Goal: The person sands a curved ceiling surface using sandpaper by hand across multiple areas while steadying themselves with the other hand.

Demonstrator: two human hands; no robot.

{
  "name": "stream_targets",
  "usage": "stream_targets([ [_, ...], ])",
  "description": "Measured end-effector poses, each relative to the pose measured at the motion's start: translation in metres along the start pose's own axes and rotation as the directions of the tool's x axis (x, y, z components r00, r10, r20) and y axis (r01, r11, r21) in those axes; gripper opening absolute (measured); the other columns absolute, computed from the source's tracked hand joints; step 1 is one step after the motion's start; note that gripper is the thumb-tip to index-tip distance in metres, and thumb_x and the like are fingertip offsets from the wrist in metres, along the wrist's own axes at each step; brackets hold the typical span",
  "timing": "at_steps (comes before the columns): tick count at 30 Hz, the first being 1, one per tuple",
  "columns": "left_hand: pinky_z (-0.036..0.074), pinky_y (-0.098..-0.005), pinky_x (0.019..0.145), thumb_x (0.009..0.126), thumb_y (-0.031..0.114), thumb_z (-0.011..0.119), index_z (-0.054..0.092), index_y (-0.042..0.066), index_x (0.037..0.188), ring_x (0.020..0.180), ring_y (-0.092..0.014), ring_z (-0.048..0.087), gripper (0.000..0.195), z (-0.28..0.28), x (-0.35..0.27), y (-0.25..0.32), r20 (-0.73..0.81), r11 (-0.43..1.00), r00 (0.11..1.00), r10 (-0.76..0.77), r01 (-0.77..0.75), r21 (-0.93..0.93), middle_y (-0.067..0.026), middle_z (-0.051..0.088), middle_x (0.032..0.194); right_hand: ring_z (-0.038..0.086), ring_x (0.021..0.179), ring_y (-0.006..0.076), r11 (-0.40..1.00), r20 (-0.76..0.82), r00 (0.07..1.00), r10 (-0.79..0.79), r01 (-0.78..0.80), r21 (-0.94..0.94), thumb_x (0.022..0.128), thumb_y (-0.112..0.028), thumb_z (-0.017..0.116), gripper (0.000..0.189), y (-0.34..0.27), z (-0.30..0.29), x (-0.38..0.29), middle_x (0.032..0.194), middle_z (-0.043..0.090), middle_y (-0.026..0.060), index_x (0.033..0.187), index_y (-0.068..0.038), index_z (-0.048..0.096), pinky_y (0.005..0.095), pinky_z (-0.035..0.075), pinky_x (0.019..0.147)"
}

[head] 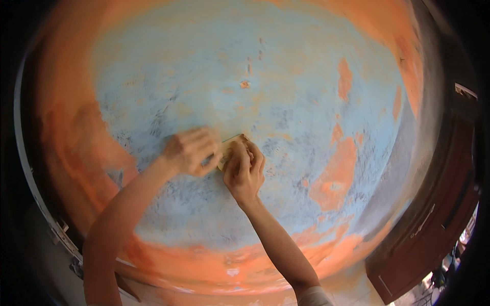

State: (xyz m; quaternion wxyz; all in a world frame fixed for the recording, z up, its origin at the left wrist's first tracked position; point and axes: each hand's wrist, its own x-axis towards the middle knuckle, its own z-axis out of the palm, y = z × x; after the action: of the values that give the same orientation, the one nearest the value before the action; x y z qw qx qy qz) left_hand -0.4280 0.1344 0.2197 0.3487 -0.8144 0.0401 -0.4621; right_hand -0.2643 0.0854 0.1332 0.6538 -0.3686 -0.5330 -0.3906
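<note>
A worn painted surface (214,103) fills the middle, pale blue with orange patches and dark scuffs. My right hand (245,168) presses a small pale yellowish sheet (229,147) against it, fingers bent over the sheet; it may be sandpaper, but its grit cannot be made out. Just left of the sheet is my left hand (191,151), blurred by motion, with curled fingers and a gap beside the thumb. Whether it touches or grips the sheet's left edge cannot be told. Part of the sheet is hidden beneath the right fingers.
Orange paint (229,264) borders the blue area. A grey band (394,168) runs along its right side. Beyond that, at lower right, is a dark reddish-brown panel (432,229), with blurred clutter (444,273) past it. A pale curved strip (28,168) edges the left.
</note>
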Motion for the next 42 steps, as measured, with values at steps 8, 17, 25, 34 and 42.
stream_targets([
  [8,0.018,-0.0568,0.118,0.088,0.041,0.062,0.047,0.021,0.141,0.143,-0.032,0.029,0.059,0.0,0.046,-0.048,-0.096,0.901,0.957,-0.275,0.291,0.321,-0.011,0.031,0.155,0.051,0.111,0.0318,0.988,-0.016,0.99,-0.138,0.137,-0.077,0.067,0.008,0.056,0.055,-0.004,0.008,0.008,0.122,0.056,0.0144,0.119,-0.008,0.059,0.0438,0.032,0.098],
  [17,0.01,-0.059,0.119,0.089,0.049,0.057,0.037,0.028,0.15,0.147,-0.031,0.021,0.067,0.004,0.048,-0.047,-0.036,0.867,0.954,-0.297,0.285,0.409,-0.006,0.022,0.161,0.05,0.114,0.036,0.96,-0.091,0.977,0.193,-0.207,-0.188,0.063,0.004,0.059,0.057,-0.034,0.019,0.023,0.125,0.052,0.0175,0.119,-0.006,0.056,0.044,0.034,0.093],
  [25,0.009,-0.0596,0.118,0.091,0.044,0.058,0.034,0.026,0.15,0.148,-0.029,0.019,0.066,0.009,0.05,-0.047,-0.027,0.849,0.951,-0.307,0.287,0.445,-0.004,0.021,0.161,0.041,0.13,0.0445,0.977,-0.055,0.997,-0.05,0.037,-0.212,0.087,-0.021,0.064,0.052,0.001,0.029,-0.013,0.142,0.042,0.0249,0.132,0.0,0.05,0.0542,0.031,0.108],
  [34,0.004,-0.068,0.114,0.092,0.041,0.058,0.038,0.011,0.14,0.148,-0.037,0.015,0.06,0.031,0.062,-0.025,-0.213,0.801,0.88,-0.424,0.474,0.365,-0.0119,0.023,0.158,0.013,0.146,0.047,0.93,0.097,0.987,0.125,-0.082,-0.359,0.102,-0.043,0.037,0.074,0.083,-0.051,-0.023,0.157,0.012,0.0327,0.151,0.008,0.016,0.0574,0.009,0.117],
  [42,0.002,-0.064,0.116,0.094,0.04,0.057,0.031,0.012,0.147,0.148,-0.038,0.012,0.066,0.071,0.086,0.009,-0.36,0.664,0.745,-0.562,0.666,0.34,-0.0135,0.018,0.16,0.005,0.146,0.0501,0.889,0.172,0.936,0.308,-0.218,-0.403,0.102,-0.037,0.036,0.072,0.103,-0.08,-0.043,0.155,0.009,0.0371,0.15,0.012,0.013,0.0607,0.004,0.116],
])
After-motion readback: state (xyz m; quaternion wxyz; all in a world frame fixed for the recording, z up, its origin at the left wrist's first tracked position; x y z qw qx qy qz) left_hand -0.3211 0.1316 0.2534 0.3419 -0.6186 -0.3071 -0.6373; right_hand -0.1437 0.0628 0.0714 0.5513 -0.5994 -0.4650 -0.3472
